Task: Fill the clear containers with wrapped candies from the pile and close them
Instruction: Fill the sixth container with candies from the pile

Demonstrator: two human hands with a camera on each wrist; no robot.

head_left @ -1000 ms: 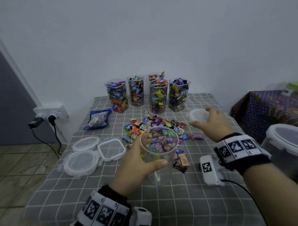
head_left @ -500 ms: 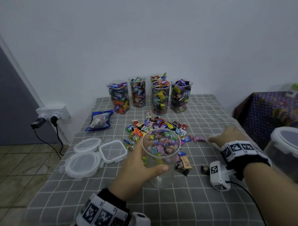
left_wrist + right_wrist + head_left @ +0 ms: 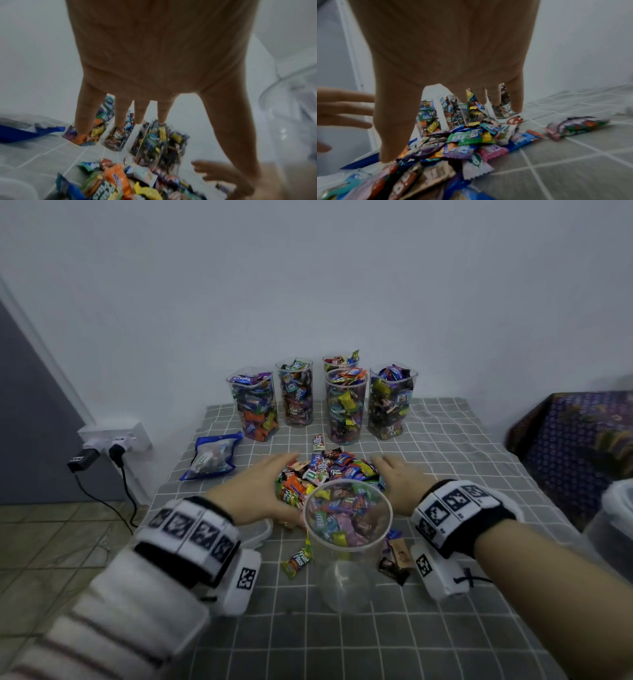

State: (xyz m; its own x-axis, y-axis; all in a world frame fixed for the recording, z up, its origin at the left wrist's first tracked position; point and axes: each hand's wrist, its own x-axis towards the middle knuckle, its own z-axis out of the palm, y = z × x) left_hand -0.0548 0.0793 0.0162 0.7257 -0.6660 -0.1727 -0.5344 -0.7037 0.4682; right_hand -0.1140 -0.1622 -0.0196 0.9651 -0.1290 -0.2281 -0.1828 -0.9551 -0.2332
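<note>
The pile of wrapped candies (image 3: 325, 474) is being flanked by the left hand (image 3: 255, 494) at 9 o'clock and the right hand (image 3: 400, 484) at 3 o'clock, fingers (image 3: 86, 108) being held straight and spread, nothing being gripped; an open clear container (image 3: 346, 529) is being left standing at the pile's 6 o'clock on the tabletop (image 3: 445, 446); five filled containers (image 3: 346, 405) are being kept at 12 o'clock.

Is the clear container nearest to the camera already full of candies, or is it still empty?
Empty, apparently. The container stands upright, no lid; its bare bottom shows through the wall, and the candies seen through its mouth seem to be the pile behind.
</note>
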